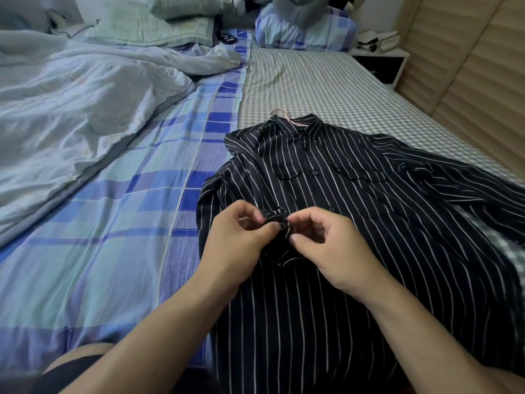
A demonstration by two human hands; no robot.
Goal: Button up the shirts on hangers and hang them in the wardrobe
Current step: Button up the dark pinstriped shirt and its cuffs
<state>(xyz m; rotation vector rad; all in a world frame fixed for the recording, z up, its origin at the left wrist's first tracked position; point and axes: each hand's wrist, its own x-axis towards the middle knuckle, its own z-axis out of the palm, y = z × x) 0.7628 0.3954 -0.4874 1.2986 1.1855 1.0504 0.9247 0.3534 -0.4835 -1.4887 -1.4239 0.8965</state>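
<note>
Black shirt with thin white vertical stripes [355,223]: lies face-up on the bed, collar toward 12 o'clock, hem toward 6 o'clock, occupying the lower right of the view. Pale pink hanger hook [281,112] protrudes from the collar at 12 o'clock of the shirt. 2 chest pockets visible; buttons near the collar and at chest level appear fastened.

Left hand [250,237]: fingertips pinched together on a fold of the front placket at mid-shirt. Right hand [332,245]: thumb and forefinger pinched on the same placket edge, just beside the left fingertips, nearly touching them. A small dark button [283,226] sits between the 2 pinches. Whether it is through its hole cannot be told.

Surface: shirt rests mostly on a grey-and-white gingham checked sheet [312,83]; its left shoulder and sleeve overlap a blue-and-teal plaid sheet [113,223] at 9 o'clock. A crumpled pale blue duvet [71,109] lies at 10 o'clock. Pillows at 12 o'clock: a pale green pillow [159,27] and a blue plaid pillow [306,32].

Room: a white bedside table with dark front [380,61] at 1 o'clock; beige ribbed wood-look panelling [468,66] along the bed at 2 o'clock.
</note>
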